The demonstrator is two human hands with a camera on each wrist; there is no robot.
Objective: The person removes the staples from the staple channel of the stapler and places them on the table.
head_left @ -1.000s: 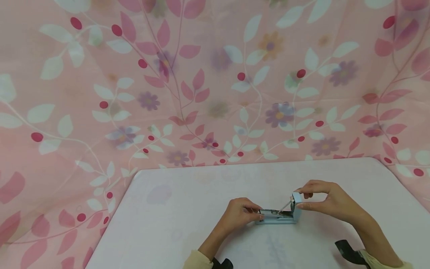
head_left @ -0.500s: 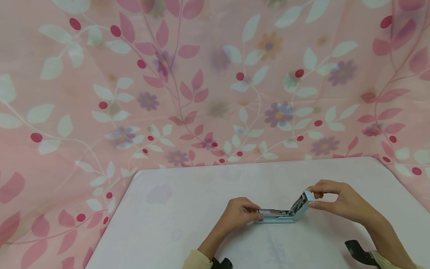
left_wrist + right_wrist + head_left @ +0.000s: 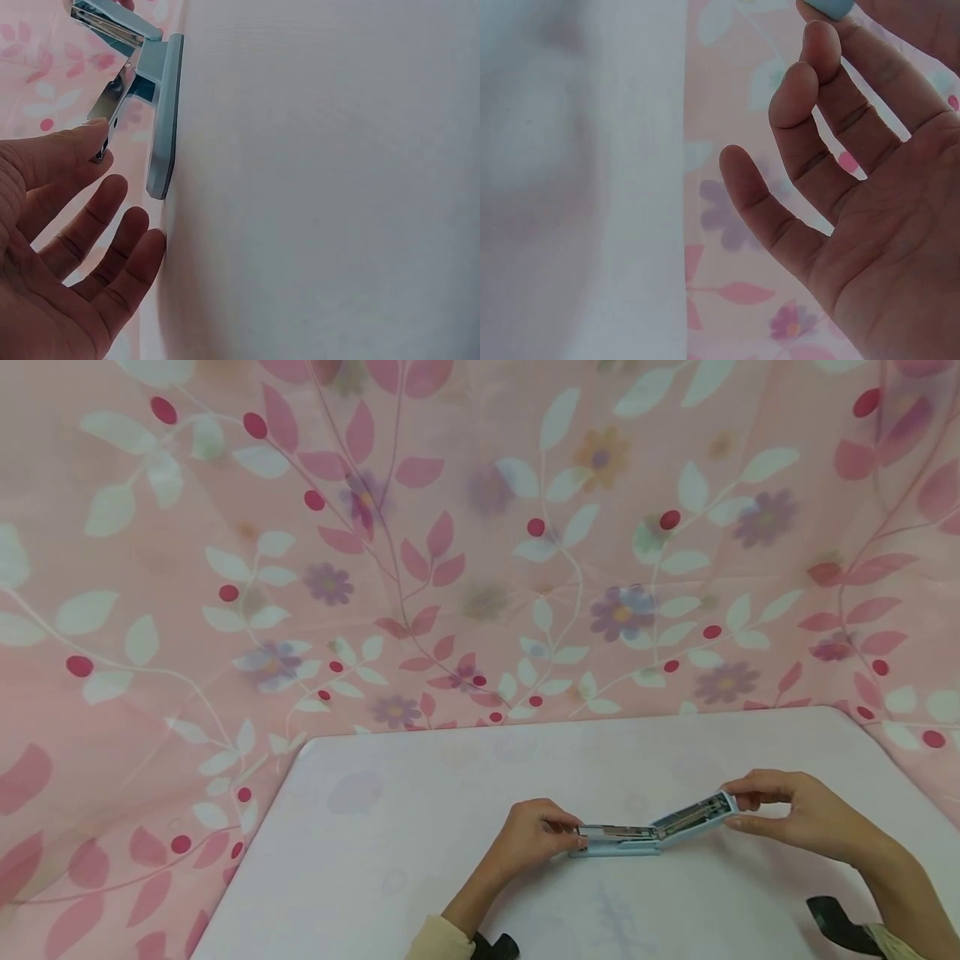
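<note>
A light blue stapler (image 3: 651, 834) lies on the white surface (image 3: 420, 827), near its front edge and a little right of the middle. It is swung wide open: the base sits flat on the surface, the metal staple track lies just above the base, and the blue top cover slants up and away to the right.

The left hand (image 3: 534, 835) is at the stapler's left end. Its thumb and forefinger pinch the tip of the metal track, while the other fingers hang loosely spread beside the base, as the left wrist view shows (image 3: 75, 247). In that view the base (image 3: 163, 120) stands edge-on against the surface, with the track (image 3: 112, 101) lifted slightly off it.

The right hand (image 3: 806, 814) pinches the far tip of the raised cover (image 3: 693, 816) between thumb and fingertips. In the right wrist view only a small blue corner of the cover (image 3: 829, 7) shows at the top edge, held at the fingertips (image 3: 817, 45); the remaining fingers are relaxed and slightly bent.

A pink curtain (image 3: 225, 568) printed with leaves and flowers hangs behind and around the surface. A dark strap (image 3: 836, 922) shows at the right wrist.
</note>
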